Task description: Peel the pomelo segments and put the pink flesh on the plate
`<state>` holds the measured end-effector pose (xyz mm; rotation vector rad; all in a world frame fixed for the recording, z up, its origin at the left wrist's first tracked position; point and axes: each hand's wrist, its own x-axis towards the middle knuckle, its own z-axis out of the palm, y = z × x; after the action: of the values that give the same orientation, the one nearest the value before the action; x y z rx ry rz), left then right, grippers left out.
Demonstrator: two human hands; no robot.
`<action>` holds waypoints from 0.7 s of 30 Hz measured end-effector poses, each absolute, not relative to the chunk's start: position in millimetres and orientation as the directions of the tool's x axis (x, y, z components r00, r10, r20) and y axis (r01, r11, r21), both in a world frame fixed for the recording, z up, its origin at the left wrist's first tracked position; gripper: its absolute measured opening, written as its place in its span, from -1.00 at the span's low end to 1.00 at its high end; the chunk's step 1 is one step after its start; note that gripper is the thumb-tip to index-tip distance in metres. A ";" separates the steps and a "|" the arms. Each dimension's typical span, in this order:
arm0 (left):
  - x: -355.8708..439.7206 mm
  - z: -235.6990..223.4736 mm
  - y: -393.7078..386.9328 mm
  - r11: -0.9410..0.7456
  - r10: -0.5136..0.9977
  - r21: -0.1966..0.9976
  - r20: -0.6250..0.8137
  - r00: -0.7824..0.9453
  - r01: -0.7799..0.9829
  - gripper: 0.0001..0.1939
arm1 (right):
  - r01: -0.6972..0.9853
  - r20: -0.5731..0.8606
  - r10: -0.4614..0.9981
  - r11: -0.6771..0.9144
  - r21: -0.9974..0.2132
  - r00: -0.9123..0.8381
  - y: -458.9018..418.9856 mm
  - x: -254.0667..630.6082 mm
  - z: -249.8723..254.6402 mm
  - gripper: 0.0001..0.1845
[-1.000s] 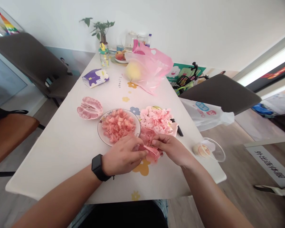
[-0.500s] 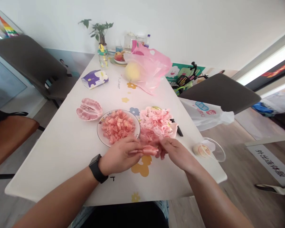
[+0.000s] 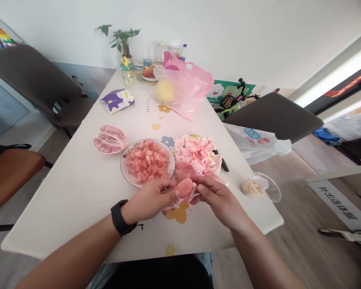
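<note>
My left hand (image 3: pixel 155 198), with a black watch on its wrist, is closed on a pink pomelo segment (image 3: pixel 185 187) above the near part of the table. At the segment's right end, the fingers of my right hand (image 3: pixel 218 196) pinch its pale membrane. Just beyond my left hand stands a white plate (image 3: pixel 124 171) heaped with peeled pomelo flesh (image 3: pixel 149 160). A pile of pink membrane peelings (image 3: pixel 197 154) lies right of the plate, with a black handle (image 3: pixel 225 162) sticking out beside it. Left of the plate rests a larger piece of peeled pomelo (image 3: pixel 110 139).
Farther back are a purple-and-white packet (image 3: pixel 117 100), a pink plastic bag (image 3: pixel 192 88) with a yellow pomelo (image 3: pixel 165 91), a bottle (image 3: pixel 127 74) and a plant (image 3: pixel 124 42). A clear bowl (image 3: pixel 269 188) sits at the right edge. Chairs flank the table.
The segment has been turned, and more of its pink flesh now shows between my hands. My right fingers have shifted along the membrane. The whole view has moved slightly.
</note>
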<state>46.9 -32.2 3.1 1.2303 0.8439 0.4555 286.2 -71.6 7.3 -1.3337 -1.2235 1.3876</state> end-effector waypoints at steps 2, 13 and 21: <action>45.6 4.8 -31.4 0.286 0.727 0.951 -0.297 0.619 0.120 -0.60 | 0.135 -0.139 0.985 -0.125 -0.983 -0.099 -69.8 279.0 9.5 -0.57; 32.5 -0.4 -28.0 -0.802 0.587 0.556 0.665 0.462 0.219 -0.78 | 0.690 0.622 0.742 0.587 -0.424 -0.249 -61.5 260.0 31.4 -0.64; 16.4 13.6 -13.2 -0.844 0.473 0.308 0.815 0.336 0.440 -0.76 | 0.660 0.734 0.556 0.725 -0.198 -0.390 -13.6 243.2 55.3 -0.69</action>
<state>16.4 -13.2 13.6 2.5408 0.8681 1.5678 243.2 -13.6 55.3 -0.9191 -2.0898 -0.1583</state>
